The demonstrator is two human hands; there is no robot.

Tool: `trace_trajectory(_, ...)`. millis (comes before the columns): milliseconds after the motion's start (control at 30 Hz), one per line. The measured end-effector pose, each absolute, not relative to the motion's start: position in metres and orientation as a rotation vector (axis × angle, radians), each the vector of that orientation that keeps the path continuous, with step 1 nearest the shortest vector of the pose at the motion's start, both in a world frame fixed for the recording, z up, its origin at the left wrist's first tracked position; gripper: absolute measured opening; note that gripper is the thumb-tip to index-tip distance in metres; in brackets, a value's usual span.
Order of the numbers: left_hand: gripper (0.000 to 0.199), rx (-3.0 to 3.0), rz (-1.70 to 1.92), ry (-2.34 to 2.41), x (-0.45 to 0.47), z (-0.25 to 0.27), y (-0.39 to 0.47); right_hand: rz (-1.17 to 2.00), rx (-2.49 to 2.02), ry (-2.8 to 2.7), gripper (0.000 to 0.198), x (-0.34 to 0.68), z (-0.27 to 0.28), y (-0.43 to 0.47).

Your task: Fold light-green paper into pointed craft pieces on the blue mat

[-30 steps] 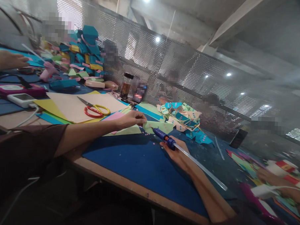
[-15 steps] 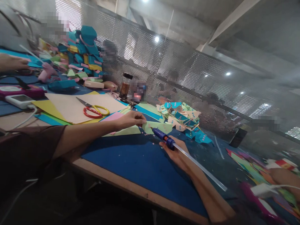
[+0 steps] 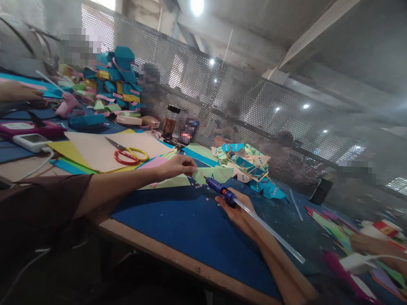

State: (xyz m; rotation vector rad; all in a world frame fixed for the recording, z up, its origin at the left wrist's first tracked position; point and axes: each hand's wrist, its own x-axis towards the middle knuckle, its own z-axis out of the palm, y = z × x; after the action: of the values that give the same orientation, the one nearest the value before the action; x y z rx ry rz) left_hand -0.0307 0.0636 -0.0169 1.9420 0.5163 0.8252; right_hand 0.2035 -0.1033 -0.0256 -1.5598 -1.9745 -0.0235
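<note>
My left hand [image 3: 179, 166] pinches the left end of a pale green paper strip [image 3: 218, 174] just above the blue table [image 3: 173, 223]. In my right hand [image 3: 236, 208] is a blue glue gun [image 3: 220, 190], with a long clear glue stick [image 3: 270, 232] sticking out of its back. Its nozzle points left, close to the strip's lower edge; whether they touch I cannot tell. Tiny pink paper bits [image 3: 198, 185] lie scattered below the strip. Under my left forearm lies another pale green sheet [image 3: 173, 181].
Red-and-yellow-handled scissors [image 3: 127, 155] rest on cream paper [image 3: 85, 149] at left. Dotted paper pieces [image 3: 245, 163] are heaped behind the glue gun. A jar [image 3: 170, 122] and a pile of blue paper shapes [image 3: 121, 77] stand farther back. Other people's hands [image 3: 15, 93] show at both sides.
The view has tilted up slightly. The green strip looks flatter and its pink dots no longer show, while more pink bits lie beneath it. Both hands keep their grips.
</note>
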Motion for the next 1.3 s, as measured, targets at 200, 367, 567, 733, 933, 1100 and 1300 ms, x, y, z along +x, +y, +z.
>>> trace_trajectory(200,0.023,1.945,0.824,0.534,-0.0315,-0.0136,0.0589,-0.003,-1.563,-1.971,0.029,0.2039,-0.026,-0.1032)
trace_trajectory(367,0.022,1.941,0.822,0.54,-0.0308,-0.0111,0.056,0.005,-1.554,-1.966,0.03,0.2038,-0.0258,-0.1032)
trace_trajectory(567,0.021,1.924,0.81,0.54,-0.0308,-0.011,0.0554,-0.013,-1.573,-1.952,0.031,0.204,-0.0263,-0.1029)
trace_trajectory(733,0.021,1.905,0.798,0.515,-0.0313,-0.0129,0.0566,-0.016,-1.559,-1.97,0.03,0.2045,-0.0262,-0.1026)
trace_trajectory(933,0.021,1.891,0.787,0.493,-0.0306,-0.0117,0.0547,-0.027,-1.554,-1.979,0.03,0.2052,-0.027,-0.1016)
trace_trajectory(1100,0.021,1.896,0.792,0.476,-0.0305,-0.0125,0.0548,-0.041,-1.547,-1.983,0.032,0.2055,-0.0279,-0.1015)
trace_trajectory(1300,0.021,1.896,0.785,0.472,-0.0303,-0.0134,0.0562,-0.024,-1.541,-1.986,0.033,0.2064,-0.0289,-0.1013)
